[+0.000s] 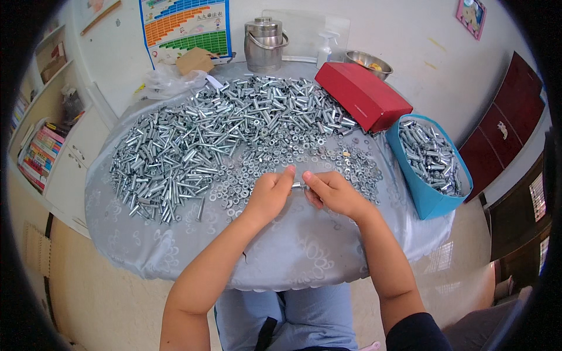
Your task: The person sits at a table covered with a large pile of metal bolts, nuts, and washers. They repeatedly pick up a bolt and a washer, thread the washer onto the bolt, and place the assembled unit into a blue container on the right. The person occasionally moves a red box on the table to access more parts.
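My left hand (268, 196) and my right hand (333, 192) meet over the front middle of the table, both with fingers closed. Between them runs a short shiny metal bolt (297, 185), its ends hidden in my fingers. Whether a nut or washer sits on it I cannot make out. Just beyond my hands lies a spread of loose nuts and washers (281, 153). A large heap of silvery metal bolts and sleeves (175, 153) covers the table's left and back.
A blue fabric bin (436, 202) full of metal pieces stands at the right edge. Behind it lies a red box (366, 93). Along the back are a steel pot (263, 50), a spray bottle (325, 50), a metal bowl (369, 60) and a plastic bag (170, 82). A grey cloth (316, 266) covers the table.
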### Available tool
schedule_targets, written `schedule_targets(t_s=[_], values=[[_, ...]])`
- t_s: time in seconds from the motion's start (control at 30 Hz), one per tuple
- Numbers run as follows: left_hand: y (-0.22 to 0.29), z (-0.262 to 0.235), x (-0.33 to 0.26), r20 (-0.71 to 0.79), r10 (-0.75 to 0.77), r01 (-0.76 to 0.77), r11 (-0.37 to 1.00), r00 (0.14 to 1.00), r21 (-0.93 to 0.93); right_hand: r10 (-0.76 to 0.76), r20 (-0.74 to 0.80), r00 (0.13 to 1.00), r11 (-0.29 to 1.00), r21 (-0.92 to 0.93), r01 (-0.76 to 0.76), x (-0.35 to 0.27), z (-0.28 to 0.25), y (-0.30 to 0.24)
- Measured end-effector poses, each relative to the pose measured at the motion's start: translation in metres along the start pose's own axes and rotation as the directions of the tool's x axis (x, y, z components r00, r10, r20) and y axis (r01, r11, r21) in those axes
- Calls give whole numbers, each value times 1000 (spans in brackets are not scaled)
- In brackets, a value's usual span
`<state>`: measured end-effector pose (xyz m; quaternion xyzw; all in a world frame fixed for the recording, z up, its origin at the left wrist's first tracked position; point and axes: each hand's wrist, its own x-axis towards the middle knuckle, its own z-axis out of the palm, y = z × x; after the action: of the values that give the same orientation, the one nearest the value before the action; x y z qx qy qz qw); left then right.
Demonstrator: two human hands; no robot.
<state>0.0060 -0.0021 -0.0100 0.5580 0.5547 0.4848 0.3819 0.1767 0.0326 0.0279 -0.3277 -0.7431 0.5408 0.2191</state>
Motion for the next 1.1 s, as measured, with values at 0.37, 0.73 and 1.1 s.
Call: schedule_targets(t_s=[0.37, 0.73, 1.1], values=[[-4, 2, 1, 2, -7, 7, 1000, 1000, -25, -66, 4, 998, 998, -7, 66, -2, -1, -2], [-2, 3, 0, -11, 24, -24, 999, 1000, 34, -187, -2, 982, 982, 9, 187, 2, 2, 9], [0, -1, 0, 22, -19, 18, 999, 1000, 36, -79, 15, 997, 997, -17, 79, 1, -1, 6]])
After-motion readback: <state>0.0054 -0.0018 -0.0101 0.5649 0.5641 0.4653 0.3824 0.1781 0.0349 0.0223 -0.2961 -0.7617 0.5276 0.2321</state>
